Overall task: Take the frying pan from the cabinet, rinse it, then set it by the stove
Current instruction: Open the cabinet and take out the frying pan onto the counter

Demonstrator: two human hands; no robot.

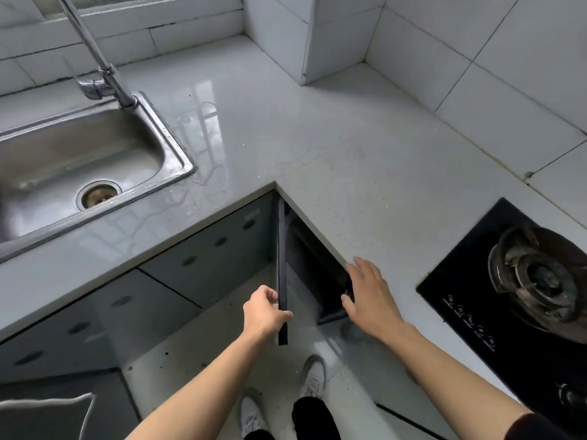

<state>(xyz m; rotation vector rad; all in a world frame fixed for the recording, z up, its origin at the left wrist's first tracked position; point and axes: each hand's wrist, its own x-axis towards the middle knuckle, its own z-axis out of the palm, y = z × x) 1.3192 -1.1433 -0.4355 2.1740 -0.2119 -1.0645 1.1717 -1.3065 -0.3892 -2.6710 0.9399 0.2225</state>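
Observation:
A dark cabinet door (282, 268) stands swung open under the inner corner of the countertop. My left hand (265, 314) grips its top edge near the free end. My right hand (368, 293) hovers with relaxed, spread fingers over the dark cabinet opening (317, 265), beside the counter's edge, holding nothing. No frying pan shows; the cabinet's inside is dark. The black glass stove (495, 300) with its gas burner (536, 274) lies at the right. The steel sink (79, 160) and its tap (95, 61) are at the left.
The pale L-shaped countertop (286, 128) runs from sink to stove, with water puddles (203, 182) near the sink. White tiled walls (476, 58) close off the back. Grey cabinet fronts (203, 249) sit below the counter. My feet in white shoes (313, 376) stand on the floor.

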